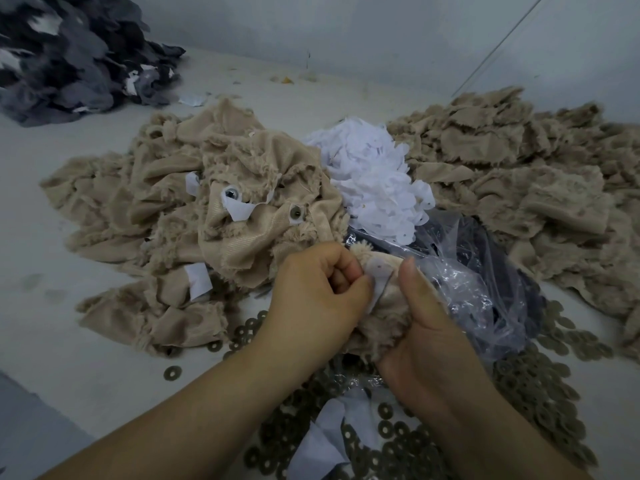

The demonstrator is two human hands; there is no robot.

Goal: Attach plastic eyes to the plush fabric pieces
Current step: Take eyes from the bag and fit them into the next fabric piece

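Two heaps of tan plush pieces (519,161) sprawl across the desk (69,341), soft and floppy. Near centre, the left hand (311,292) and right hand (426,327) pinch one light piece (381,306), fingers curled into it; it probably handles best bunched near its white patch (379,271).

2 hands (318,292), 2 beige fabric heaps (166,209), 1 white patch pile (374,174), 1 grey heap (69,57) (washers (533,386) uncountable).

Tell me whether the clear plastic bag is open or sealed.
Cannot tell: the clear plastic bag lies crumpled behind the right hand, and its mouth is not visible.
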